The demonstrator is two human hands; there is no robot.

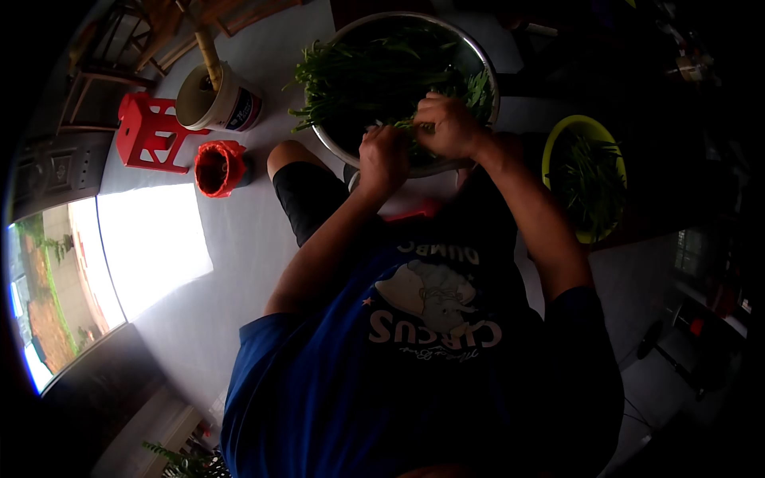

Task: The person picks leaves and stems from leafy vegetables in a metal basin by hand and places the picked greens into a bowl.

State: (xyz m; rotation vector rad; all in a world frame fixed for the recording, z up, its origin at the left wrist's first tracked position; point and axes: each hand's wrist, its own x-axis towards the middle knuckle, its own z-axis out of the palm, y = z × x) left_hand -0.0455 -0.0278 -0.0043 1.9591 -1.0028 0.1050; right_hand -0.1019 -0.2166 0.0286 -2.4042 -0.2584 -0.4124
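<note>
A large metal basin (pixel 488 60) full of long leafy green stems (pixel 374 68) stands in front of me. My left hand (pixel 384 158) is closed at the basin's near rim, its fingers pinched on a green stem. Just right of it and slightly farther in, my right hand (pixel 448 127) is curled over the greens, also closed on a stem. The two hands are close together, and the piece between them is small and dim. Leafy tips show beside my right hand. Some stem ends stick out over the basin's left rim.
On the right is a yellow-green basket (pixel 547 163) with cut green stems. To the left are a red plastic stool (pixel 143 135), a white bucket (pixel 195 92) holding a pole, and a small bin lined with a red bag (pixel 231 149). A bright doorway lies far left.
</note>
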